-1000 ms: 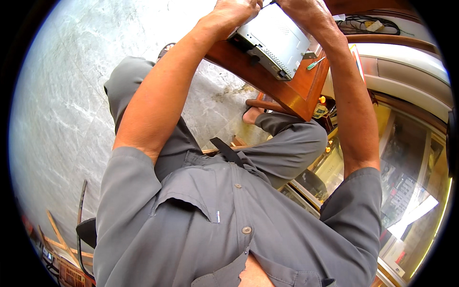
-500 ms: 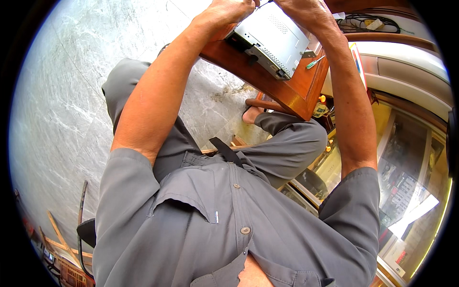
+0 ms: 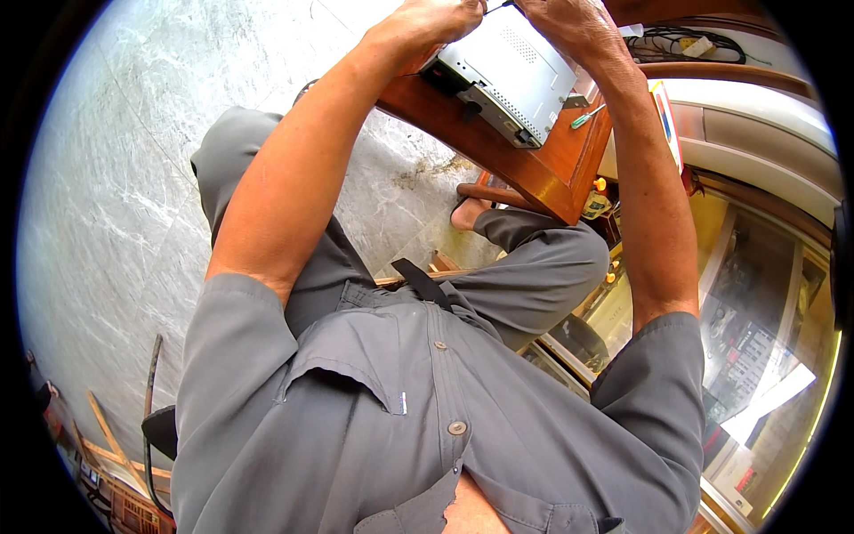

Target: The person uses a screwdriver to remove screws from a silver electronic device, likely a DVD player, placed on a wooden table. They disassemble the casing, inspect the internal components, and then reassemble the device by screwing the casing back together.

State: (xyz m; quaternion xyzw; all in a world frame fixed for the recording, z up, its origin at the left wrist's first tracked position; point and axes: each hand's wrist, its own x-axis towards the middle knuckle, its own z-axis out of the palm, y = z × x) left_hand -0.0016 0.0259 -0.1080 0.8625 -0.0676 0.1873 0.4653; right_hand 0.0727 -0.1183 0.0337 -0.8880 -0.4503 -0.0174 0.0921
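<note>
A silver metal box with vent holes, which looks like a car stereo unit (image 3: 516, 76), lies on the corner of a reddish-brown wooden table (image 3: 543, 178). My left hand (image 3: 445, 20) is closed above the box's far left corner. Across from it, over the far right side, is my right hand (image 3: 569, 22), its fingers bent inward. A thin black wire-like piece (image 3: 500, 6) runs between the fingertips of both hands. The upper edge of the view cuts off part of the fingers. A small screwdriver (image 3: 583, 117) with a green handle lies right of the box.
Coiled black cables (image 3: 689, 43) rest on a shelf at the far right. Below is a glass display case (image 3: 756, 320) holding boxes and papers. Grey marble-look floor (image 3: 116, 205) spreads to the left. Wooden pieces (image 3: 116, 436) stand at the lower left. My legs are beside the table.
Both hands have come slightly nearer and a little to the right, still with the black piece between them. The box and screwdriver stay in place.
</note>
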